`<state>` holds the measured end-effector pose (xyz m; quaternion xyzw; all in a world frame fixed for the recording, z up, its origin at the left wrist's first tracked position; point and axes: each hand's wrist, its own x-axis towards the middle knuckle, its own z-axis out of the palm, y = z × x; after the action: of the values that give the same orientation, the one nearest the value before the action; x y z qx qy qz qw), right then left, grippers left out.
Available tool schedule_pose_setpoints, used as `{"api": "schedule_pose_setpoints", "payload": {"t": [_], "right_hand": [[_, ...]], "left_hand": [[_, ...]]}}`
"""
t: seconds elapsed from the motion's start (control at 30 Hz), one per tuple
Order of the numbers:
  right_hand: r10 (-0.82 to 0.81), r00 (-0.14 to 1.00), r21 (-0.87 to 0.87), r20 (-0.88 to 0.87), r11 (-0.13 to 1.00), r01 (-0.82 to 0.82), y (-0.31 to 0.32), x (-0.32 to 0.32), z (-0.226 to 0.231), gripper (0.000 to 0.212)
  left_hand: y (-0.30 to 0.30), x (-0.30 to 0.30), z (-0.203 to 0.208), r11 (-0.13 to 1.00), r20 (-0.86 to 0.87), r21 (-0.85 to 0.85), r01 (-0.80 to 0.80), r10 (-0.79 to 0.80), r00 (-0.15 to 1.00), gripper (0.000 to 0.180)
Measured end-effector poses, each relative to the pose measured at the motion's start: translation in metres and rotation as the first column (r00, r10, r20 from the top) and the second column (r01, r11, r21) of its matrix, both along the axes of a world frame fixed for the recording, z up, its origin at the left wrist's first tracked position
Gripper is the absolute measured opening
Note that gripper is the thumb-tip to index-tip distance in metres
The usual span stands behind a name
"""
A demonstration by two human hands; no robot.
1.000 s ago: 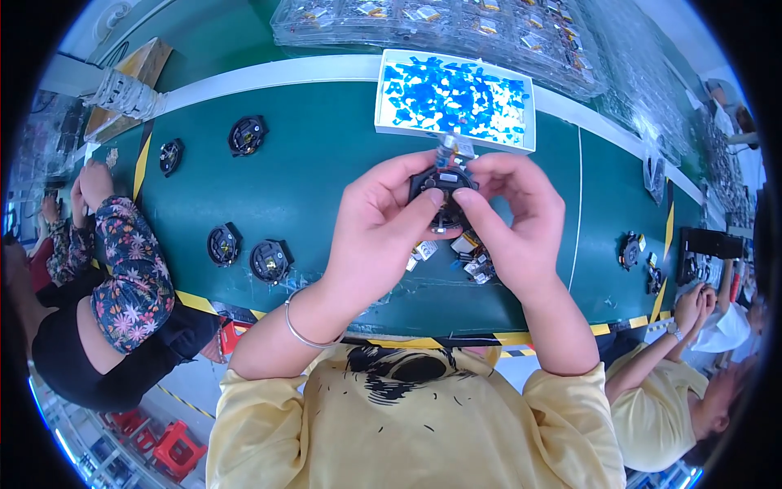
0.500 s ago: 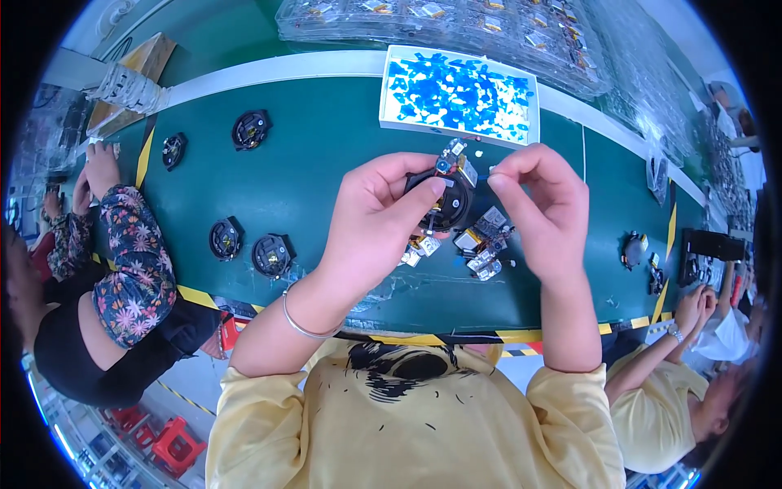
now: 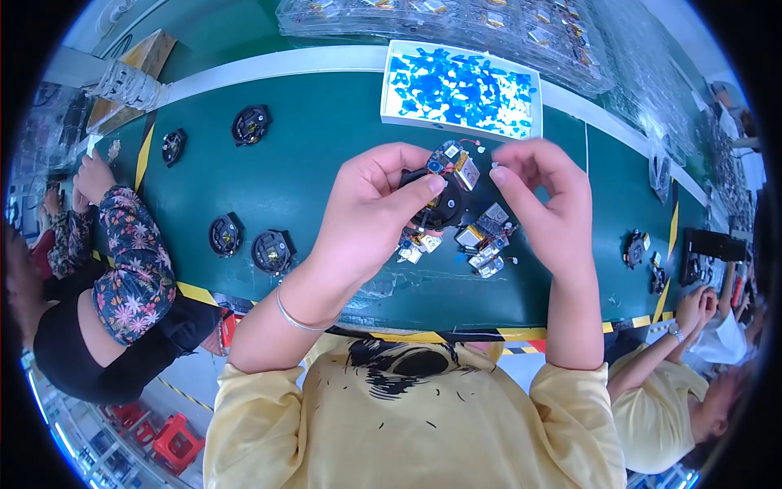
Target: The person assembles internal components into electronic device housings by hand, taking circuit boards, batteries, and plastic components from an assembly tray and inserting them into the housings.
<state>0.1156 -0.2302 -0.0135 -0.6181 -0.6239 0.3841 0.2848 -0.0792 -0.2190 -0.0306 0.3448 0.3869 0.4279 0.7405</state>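
Observation:
My left hand [image 3: 371, 200] is closed on a black round housing [image 3: 444, 210], thumb across its upper rim. At the top of the housing sits a small blue-black circuit board [image 3: 445, 155], and a silver battery [image 3: 467, 174] hangs beside it. A thin red wire with a white connector [image 3: 481, 149] sticks out past the board. Just right of the battery, my right hand [image 3: 550, 200] is pinched, a tiny whitish bit at its fingertips; what it is I cannot make out. Below the hands lie more boards with batteries [image 3: 489, 238] in a loose cluster.
A white box [image 3: 462, 130] of small blue pieces stands beyond my hands. Several black round housings [image 3: 273, 251] lie to the left. Clear plastic trays [image 3: 440, 18] of parts sit at the back. Co-workers work on both sides; a floral sleeve [image 3: 134, 277] is at left.
The circuit board and battery are tipped more into view above the housing, and the red wire now shows. My left hand shifted slightly left; my right fingers spread a little.

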Motion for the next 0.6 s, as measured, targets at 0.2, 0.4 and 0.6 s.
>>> {"api": "schedule_pose_setpoints", "payload": {"t": [0.2, 0.4, 0.6], "right_hand": [[0.220, 0.932, 0.363, -0.288, 0.926, -0.106, 0.005, -0.014, -0.009, 0.012], [0.181, 0.976, 0.103, 0.118, 0.976, -0.193, 0.005, 0.100, 0.018, 0.010], [-0.300, 0.723, 0.252, 0.623, 0.951, 0.178, -0.001, 0.137, 0.008, 0.020]], "left_hand": [[0.002, 0.001, 0.008, 0.966, -0.138, 0.121, 0.227, -0.210, 0.968, 0.018], [0.014, -0.031, 0.012, 0.786, -0.716, 0.550, 0.282, 0.270, 0.644, 0.019], [0.015, -0.036, 0.031, 0.837, -0.985, 0.045, 0.545, -0.055, 0.165, 0.020]]}}
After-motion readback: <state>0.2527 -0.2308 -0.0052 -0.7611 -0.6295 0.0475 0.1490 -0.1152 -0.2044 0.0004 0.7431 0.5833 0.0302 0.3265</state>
